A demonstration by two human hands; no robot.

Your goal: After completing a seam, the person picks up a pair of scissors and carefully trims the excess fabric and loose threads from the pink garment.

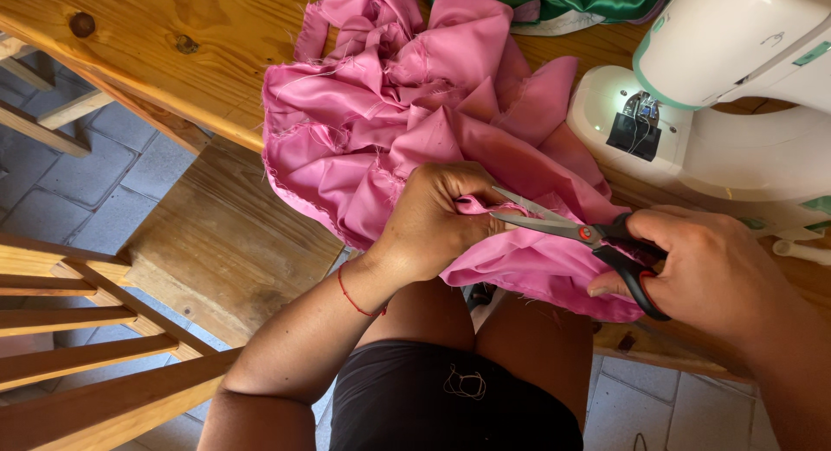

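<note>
A crumpled heap of pink satin fabric (389,105) spills from the wooden table (199,44) down onto my lap. My left hand (433,222) pinches a fold of this fabric at its lower edge. My right hand (710,273) grips black-handled scissors (576,230) with a red pivot. The silver blades are parted and point left, their tips right at the fold held by my left hand. A thin red cord circles my left wrist.
A white sewing machine (736,96) with green trim stands at the right on the table. Green satin fabric (597,1) lies at the table's far edge. A wooden bench (225,243) and a slatted wooden chair (78,347) stand at the left over grey floor tiles.
</note>
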